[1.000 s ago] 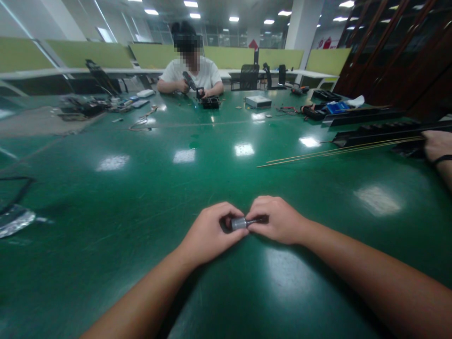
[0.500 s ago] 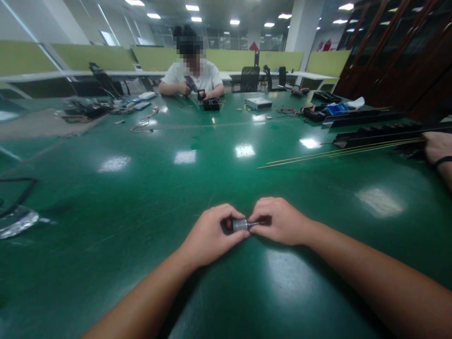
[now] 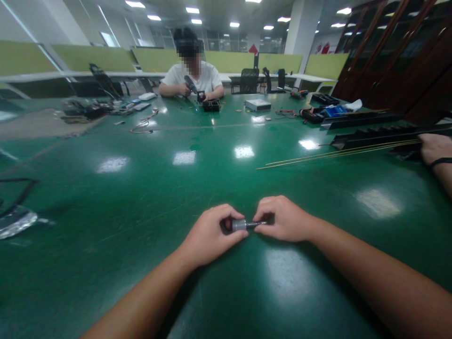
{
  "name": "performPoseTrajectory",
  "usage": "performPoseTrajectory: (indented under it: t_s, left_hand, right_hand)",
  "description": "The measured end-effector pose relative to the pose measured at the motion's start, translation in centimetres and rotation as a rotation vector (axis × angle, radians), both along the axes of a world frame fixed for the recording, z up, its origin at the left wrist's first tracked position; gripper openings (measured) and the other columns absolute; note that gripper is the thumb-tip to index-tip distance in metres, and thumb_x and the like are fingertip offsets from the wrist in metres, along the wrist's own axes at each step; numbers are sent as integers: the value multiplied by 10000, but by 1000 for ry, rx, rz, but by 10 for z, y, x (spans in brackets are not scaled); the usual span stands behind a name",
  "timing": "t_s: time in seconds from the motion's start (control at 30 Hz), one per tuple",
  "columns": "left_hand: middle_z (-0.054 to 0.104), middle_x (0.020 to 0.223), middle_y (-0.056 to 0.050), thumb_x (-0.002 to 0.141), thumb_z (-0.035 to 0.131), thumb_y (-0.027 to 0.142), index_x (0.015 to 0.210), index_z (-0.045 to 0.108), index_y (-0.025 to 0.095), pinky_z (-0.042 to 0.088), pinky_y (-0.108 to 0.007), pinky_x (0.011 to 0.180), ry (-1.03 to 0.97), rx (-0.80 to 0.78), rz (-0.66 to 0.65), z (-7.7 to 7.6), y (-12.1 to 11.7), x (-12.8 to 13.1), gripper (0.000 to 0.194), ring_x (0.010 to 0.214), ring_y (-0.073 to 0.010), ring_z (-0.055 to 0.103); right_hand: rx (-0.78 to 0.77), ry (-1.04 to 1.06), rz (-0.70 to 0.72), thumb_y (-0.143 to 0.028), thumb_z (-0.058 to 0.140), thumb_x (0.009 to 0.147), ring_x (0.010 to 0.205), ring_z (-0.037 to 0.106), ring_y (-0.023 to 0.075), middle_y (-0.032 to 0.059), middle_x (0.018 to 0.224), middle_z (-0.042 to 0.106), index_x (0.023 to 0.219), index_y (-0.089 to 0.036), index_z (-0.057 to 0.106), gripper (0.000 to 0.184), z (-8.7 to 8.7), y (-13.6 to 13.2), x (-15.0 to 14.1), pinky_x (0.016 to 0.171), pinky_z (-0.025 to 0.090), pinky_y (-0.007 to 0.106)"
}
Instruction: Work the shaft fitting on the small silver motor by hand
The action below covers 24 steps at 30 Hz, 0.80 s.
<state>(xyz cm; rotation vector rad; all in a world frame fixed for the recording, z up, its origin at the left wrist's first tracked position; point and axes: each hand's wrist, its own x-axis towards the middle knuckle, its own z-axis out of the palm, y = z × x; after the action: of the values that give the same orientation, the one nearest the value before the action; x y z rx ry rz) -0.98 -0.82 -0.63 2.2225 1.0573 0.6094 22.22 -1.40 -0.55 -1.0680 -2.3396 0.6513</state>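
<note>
As hands [image 3: 208,235] [image 3: 286,219] sit wider apart | more shaft [image 3: 251,225] shows beside grey cylinder [image 3: 239,225]

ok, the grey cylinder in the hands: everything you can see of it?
The cylinder is short and grey with a dull sheen, metal by its look. A thinner, darker shaft runs out of its right end. It lies on its side, roughly level, pointing left to right. The left hand grips the barrel between thumb and fingers; the right hand pinches the shaft. Its left end is too shadowed to make out.
</note>
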Motion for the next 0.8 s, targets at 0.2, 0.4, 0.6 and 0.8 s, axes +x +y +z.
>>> performPoseTrajectory:
  t_s: [0.2,0.4,0.6,0.8]
  left_hand:
    - [664,844,-22,795,732,303,925,689,181,465,-266,672,12,-6,4,1,0,0,184,748,-169,609]
    - [672,850,-25,795,728,310,918,687,180,472,-266,669,22,-15,19,2,-2,2,184,745,-171,616]
    - [677,847,-29,792,726,323,902,684,178,481,-273,673,31,-12,28,4,-2,3,186,742,-176,619]
    - [680,844,-31,795,722,335,901,684,180,482,-266,661,13,-4,22,2,0,2,192,735,-175,622]
  right_hand:
    - [-25,-31,-4,-186,725,742,716,620,142,25,762,681,787,-156,722,54,1,2,8,667,443,253]
    - [-132,-64,-27,-205,730,737,691,616,132,18,756,682,788,-158,733,69,5,7,27,643,459,244]
    - [-218,-50,-38,-202,740,712,672,607,129,13,746,683,768,-156,736,73,8,12,41,625,466,241]
    - [-237,-16,-20,-231,745,740,689,614,131,22,775,687,818,-161,752,105,7,11,34,633,468,243]
